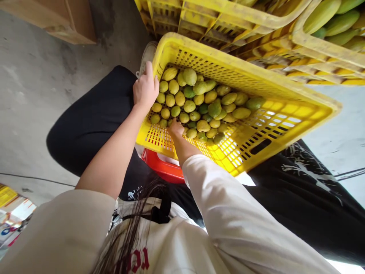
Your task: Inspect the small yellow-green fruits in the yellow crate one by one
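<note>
A yellow plastic crate [248,68] is tilted between my legs, holding many small yellow and green lemon-like fruits [189,105] bunched toward its left end. My left hand [146,88] is closed over the crate's left rim, with the thumb raised along it. Down inside the crate, my right hand [176,128] is at the near edge of the fruits, its fingers curled and pointing down. Its fingertips are partly hidden, so I cannot make out what, if anything, they hold.
Beyond the crate stand more yellow crates [228,17], one with long green fruits [342,23] in it. A red plastic stool [162,165] is partly under the near side. A cardboard box [65,19] rests on the concrete floor at the upper left. A cable [37,178] runs along the floor.
</note>
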The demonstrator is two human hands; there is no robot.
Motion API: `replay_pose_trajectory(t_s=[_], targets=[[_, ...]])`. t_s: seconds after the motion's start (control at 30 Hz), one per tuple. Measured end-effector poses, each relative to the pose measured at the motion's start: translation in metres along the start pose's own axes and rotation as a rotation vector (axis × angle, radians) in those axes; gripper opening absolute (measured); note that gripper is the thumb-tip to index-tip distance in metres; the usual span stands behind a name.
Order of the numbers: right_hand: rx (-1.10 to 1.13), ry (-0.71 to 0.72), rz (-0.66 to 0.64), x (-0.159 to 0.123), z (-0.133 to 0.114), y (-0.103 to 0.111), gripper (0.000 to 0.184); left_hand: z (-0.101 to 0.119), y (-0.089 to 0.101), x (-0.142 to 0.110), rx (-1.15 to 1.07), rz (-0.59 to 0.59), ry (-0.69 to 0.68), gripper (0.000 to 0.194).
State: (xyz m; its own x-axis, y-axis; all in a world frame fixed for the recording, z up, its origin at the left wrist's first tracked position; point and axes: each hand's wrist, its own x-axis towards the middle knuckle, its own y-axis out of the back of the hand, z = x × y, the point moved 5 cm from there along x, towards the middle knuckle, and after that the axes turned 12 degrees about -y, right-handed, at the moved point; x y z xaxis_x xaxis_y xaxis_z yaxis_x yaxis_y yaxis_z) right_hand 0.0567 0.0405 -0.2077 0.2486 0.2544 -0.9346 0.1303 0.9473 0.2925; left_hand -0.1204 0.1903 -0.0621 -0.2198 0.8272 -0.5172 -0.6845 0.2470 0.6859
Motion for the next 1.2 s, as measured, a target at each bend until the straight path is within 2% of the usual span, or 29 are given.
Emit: replay_pose_trajectory(t_s=[0.17,0.6,0.8,0.93,1.07,1.2], targets=[[0.030,-0.048,0.012,0.003,0.000,-0.002,0.063,0.000,0.002,0.001,-0.044,0.030,-0.013,0.071],[0.075,-0.009,0.011,-0.001,0.007,0.005,0.061,-0.006,0.001,0.005,-0.279,0.077,-0.030,0.083],[0.111,0.066,0.022,-0.003,0.014,0.012,0.065,-0.012,0.001,0.010,-0.226,0.070,-0.043,0.088],[0.247,0.182,0.045,-0.007,0.027,0.014,0.069,-0.013,0.000,0.013,-0.214,0.046,-0.072,0.091],[0.435,0.164,0.036,-0.011,0.051,0.020,0.071,-0.011,0.002,0.012,-0.168,0.075,-0.081,0.092],[0.606,0.155,0.062,-0.026,0.071,0.042,0.066,0.001,0.010,0.008,-0.157,0.127,-0.081,0.090]])
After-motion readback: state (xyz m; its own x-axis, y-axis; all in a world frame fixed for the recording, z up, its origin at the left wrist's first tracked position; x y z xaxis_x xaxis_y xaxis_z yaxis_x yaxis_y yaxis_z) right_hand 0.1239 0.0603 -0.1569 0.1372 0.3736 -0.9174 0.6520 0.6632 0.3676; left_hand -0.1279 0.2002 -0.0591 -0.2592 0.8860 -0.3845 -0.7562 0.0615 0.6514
